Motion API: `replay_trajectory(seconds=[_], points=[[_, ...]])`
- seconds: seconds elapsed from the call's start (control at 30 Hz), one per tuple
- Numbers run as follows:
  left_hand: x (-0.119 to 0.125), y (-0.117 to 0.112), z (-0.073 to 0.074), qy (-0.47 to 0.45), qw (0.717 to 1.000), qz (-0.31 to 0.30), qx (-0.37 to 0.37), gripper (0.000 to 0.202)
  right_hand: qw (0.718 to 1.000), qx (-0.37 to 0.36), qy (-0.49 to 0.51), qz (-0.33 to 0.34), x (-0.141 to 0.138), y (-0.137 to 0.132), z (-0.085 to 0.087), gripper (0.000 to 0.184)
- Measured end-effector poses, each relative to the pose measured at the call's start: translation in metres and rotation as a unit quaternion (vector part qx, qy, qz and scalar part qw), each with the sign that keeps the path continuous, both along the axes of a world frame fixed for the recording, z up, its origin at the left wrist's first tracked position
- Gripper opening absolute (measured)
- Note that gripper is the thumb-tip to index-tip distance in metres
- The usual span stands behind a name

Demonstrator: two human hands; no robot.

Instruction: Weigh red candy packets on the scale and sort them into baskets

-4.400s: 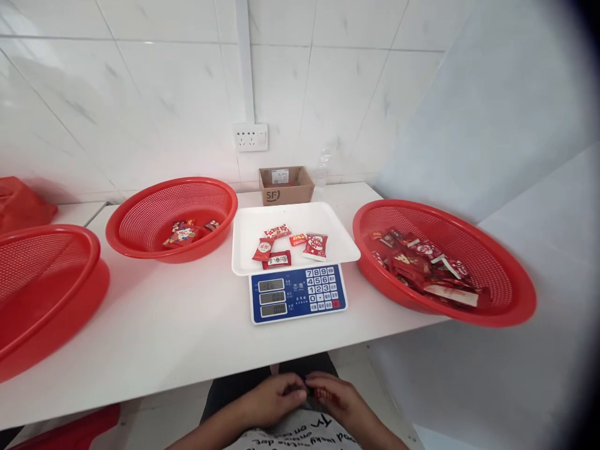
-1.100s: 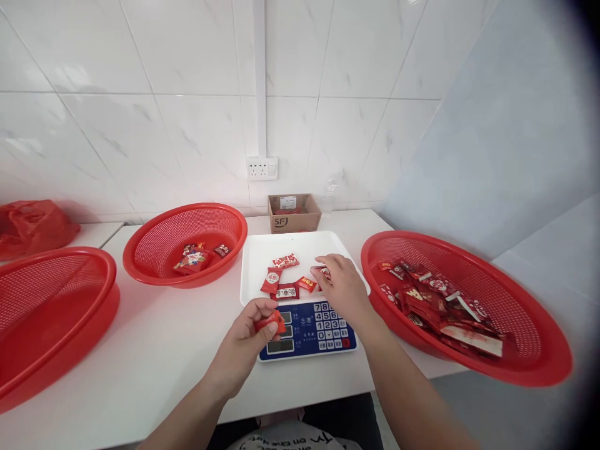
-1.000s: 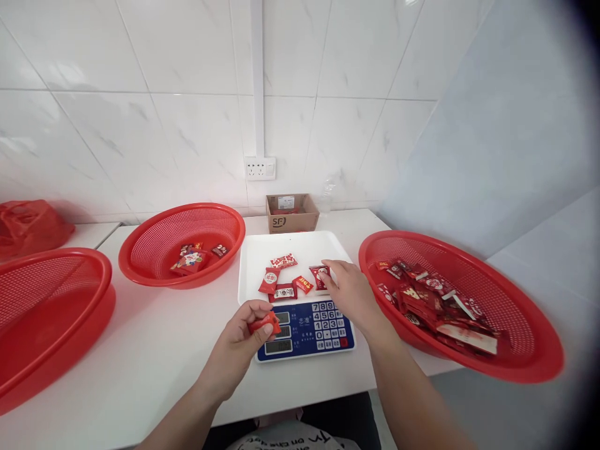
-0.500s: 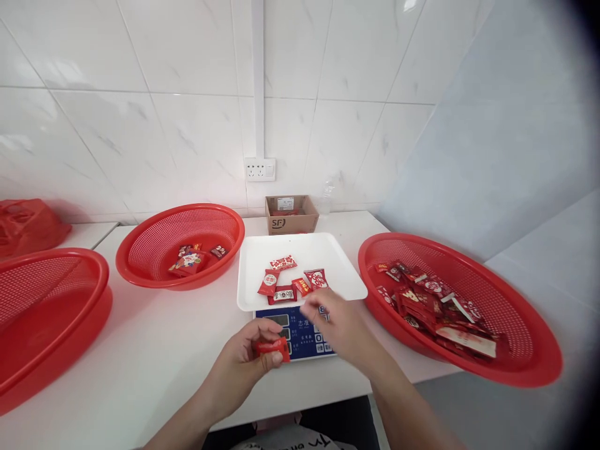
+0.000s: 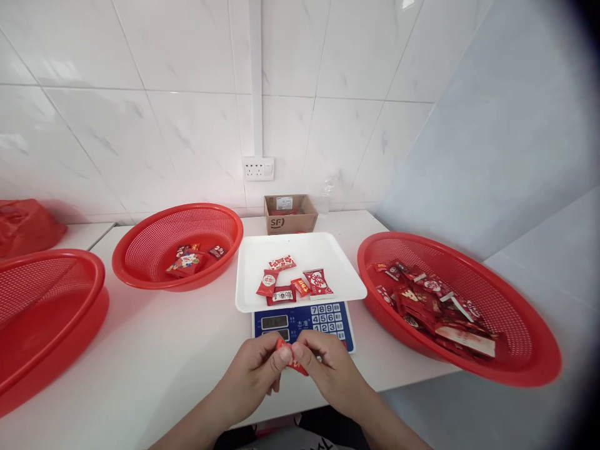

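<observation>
My left hand (image 5: 257, 369) and my right hand (image 5: 328, 369) meet in front of the scale, thumbs close together. Both are closed on one small red snack packet (image 5: 297, 364), partly hidden by the fingers. Just beyond them stands a blue digital scale (image 5: 300, 322) with number keys and a display. On its white tray (image 5: 340, 269) lie several red packets, among them a packet with a white floral pattern (image 5: 282, 262), a dark red packet (image 5: 317, 283) and a packet with a white label (image 5: 282, 295).
On the right, a red basket (image 5: 529, 369) holds many packets. At the left are a red basket (image 5: 140, 282) with a few packets and another red basket (image 5: 89, 337). A cardboard box (image 5: 293, 223) stands behind the tray, near a clear bottle (image 5: 327, 195). A red bag (image 5: 30, 228) lies far left.
My right hand has come down and left from the tray's front edge and now also grips the packet. My left hand has shifted slightly right and down with it.
</observation>
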State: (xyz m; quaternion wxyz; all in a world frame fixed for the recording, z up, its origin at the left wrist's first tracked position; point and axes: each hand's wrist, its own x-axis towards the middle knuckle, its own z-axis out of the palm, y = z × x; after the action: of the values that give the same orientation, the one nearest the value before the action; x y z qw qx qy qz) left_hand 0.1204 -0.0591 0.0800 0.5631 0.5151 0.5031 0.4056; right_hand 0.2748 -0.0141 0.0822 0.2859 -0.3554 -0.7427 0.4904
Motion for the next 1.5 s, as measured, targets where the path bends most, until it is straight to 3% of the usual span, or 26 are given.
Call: replay_trajectory(seconds=[0.2,0.53,0.77,1.03,1.17,1.37,1.5], points=[[0.012,0.007,0.009,-0.022,0.999,0.006,0.032,0.043,0.992,-0.081,0.092,0.018,-0.008,-0.002,-0.001,0.049],[0.025,0.018,0.000,-0.072,0.994,0.059,0.055,0.043,0.993,0.010,0.108,-0.034,-0.012,0.005,0.001,0.050],[0.024,0.016,0.004,-0.036,0.993,0.096,0.066,0.044,0.989,-0.031,0.141,-0.022,-0.017,0.007,-0.002,0.051],[0.023,0.012,0.005,-0.041,0.995,0.055,0.071,0.043,0.993,0.050,0.101,-0.028,-0.016,0.001,0.001,0.049],[0.023,0.011,0.004,-0.066,0.993,0.051,0.086,0.041,0.990,-0.014,0.134,-0.034,-0.017,-0.003,0.000,0.051],[0.019,0.006,0.008,-0.016,0.984,0.031,0.173,0.041,0.983,-0.072,0.166,0.037,-0.012,-0.005,-0.004,0.048],[0.021,0.006,0.010,-0.024,0.989,0.044,0.140,0.041,0.984,-0.062,0.161,0.042,-0.012,-0.005,-0.004,0.045]])
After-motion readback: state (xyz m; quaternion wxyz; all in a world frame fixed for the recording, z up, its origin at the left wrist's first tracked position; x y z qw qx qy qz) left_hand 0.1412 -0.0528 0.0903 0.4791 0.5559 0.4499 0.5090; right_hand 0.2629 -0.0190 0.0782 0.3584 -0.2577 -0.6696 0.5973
